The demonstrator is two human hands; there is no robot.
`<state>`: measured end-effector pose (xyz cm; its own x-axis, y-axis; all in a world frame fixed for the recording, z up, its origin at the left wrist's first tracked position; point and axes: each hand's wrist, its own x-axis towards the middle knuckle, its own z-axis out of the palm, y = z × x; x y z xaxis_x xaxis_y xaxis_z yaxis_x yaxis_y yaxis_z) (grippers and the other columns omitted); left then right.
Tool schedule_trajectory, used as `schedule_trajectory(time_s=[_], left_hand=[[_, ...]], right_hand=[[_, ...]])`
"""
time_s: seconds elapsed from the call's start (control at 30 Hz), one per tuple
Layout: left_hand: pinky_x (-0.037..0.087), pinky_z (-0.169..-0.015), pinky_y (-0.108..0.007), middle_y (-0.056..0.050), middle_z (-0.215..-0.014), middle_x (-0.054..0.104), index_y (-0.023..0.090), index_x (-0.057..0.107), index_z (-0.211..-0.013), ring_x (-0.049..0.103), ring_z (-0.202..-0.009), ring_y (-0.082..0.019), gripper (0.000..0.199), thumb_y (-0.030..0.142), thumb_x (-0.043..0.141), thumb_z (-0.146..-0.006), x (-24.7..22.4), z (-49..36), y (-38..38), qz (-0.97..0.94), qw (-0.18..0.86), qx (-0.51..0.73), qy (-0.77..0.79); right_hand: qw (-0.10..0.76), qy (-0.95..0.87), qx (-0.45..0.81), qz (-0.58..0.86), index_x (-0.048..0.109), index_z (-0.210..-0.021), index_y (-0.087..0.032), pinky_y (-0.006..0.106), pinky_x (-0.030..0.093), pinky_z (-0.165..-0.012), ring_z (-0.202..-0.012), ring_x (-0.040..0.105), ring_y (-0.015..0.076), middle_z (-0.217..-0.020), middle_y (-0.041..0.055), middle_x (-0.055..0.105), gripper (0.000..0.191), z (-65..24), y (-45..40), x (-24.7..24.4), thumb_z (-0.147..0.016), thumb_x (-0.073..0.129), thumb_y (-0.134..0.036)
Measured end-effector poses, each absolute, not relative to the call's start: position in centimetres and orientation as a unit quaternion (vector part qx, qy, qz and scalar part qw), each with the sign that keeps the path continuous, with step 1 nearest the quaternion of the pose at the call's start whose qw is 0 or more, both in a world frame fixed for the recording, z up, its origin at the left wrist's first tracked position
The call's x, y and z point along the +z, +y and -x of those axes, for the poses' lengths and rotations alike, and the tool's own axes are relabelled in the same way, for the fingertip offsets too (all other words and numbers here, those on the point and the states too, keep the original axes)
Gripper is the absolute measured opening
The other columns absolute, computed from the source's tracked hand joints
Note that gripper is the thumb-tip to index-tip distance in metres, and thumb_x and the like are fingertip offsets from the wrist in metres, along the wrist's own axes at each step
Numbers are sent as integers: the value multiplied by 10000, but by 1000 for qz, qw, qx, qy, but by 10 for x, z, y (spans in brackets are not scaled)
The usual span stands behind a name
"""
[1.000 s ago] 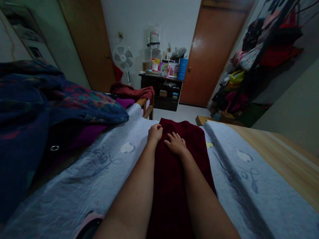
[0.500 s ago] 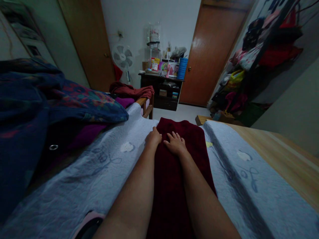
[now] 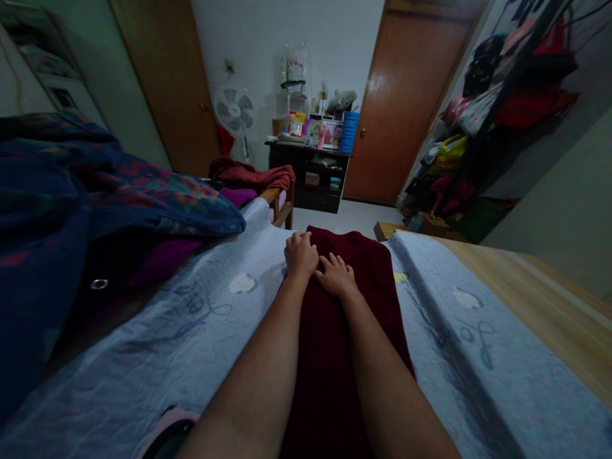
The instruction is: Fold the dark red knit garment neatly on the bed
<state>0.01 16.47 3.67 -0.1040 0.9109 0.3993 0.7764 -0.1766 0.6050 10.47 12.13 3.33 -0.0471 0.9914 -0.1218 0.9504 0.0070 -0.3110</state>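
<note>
A long dark red cloth (image 3: pixel 373 268), folded into a strip, lies over the bed and reaches its far edge. My right hand (image 3: pixel 336 277) rests flat on it with the fingers spread. Just to the left, my left hand (image 3: pixel 301 255) lies across the cloth's left edge. Its fingers point forward, slightly bent, and nothing shows in them. Under the cloth is a light blue bedsheet (image 3: pixel 258 293) with white patches and script-like prints.
Flowered blue denim (image 3: pixel 157 191) is piled on the left. A pink-rimmed dark object (image 3: pixel 174 433) lies near my left forearm. Beyond the bed stand a wooden frame (image 3: pixel 284 204), a dark cabinet (image 3: pixel 306 191) and a fan (image 3: pixel 236 109). Bare wooden board (image 3: pixel 535 280) shows on the right.
My left hand has turned from a closed grip at the cloth's left edge to lying with fingers extended, slightly farther forward and right. My right hand stays in place.
</note>
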Motion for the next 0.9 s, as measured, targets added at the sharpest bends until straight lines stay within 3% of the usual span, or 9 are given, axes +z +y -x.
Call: schedule_trajectory(time_s=[0.07,0.17,0.3,0.43,0.7,0.9], left_hand=[[365,-1016,-325,-74,-1209,594,216,600,-1129,517,-1149,-217,295,167,457,-876,36,-7,169,-711,183,404,545],[392,-980,-295,-50,-1129,660,227,626,-1088,579,-1087,-198,287,279,387,-938,28,-13,172,-718,313,397,478],[360,-1017,-312,-65,-1215,639,225,582,-1184,548,-1171,-219,464,514,308,-945,16,-13,173,-700,368,389,472],[335,-1048,-326,-105,-1288,591,166,477,-1311,532,-1205,-220,631,600,222,-931,9,-12,176,-672,414,380,482],[393,-1001,-312,-96,-1247,621,183,507,-1269,559,-1175,-205,548,517,198,-966,1,-15,178,-701,337,361,515],[300,-1079,-307,-86,-1392,499,180,486,-1292,429,-1305,-189,430,385,283,-974,1,-19,170,-718,295,329,538]], right_hand=[[65,-705,162,687,238,-1470,-297,553,115,-1101,-1429,91,286,-1569,50,137,615,-105,121,33,-897,342,-496],[60,-705,170,686,162,-1487,-310,561,124,-1099,-1430,76,296,-1574,31,108,646,-106,121,33,-892,357,-469],[69,-710,164,681,193,-1479,-310,561,131,-1100,-1430,83,294,-1571,19,130,628,-107,121,31,-891,362,-450],[87,-710,164,680,270,-1456,-278,555,133,-1104,-1429,102,276,-1561,28,176,596,-108,120,31,-880,379,-383],[162,-700,145,681,435,-1364,-196,450,200,-1100,-1379,266,239,-1464,78,396,475,-111,114,28,-911,353,-312],[236,-686,126,677,624,-1119,-151,298,362,-952,-1116,546,208,-1160,113,641,350,-113,113,26,-876,376,-196]])
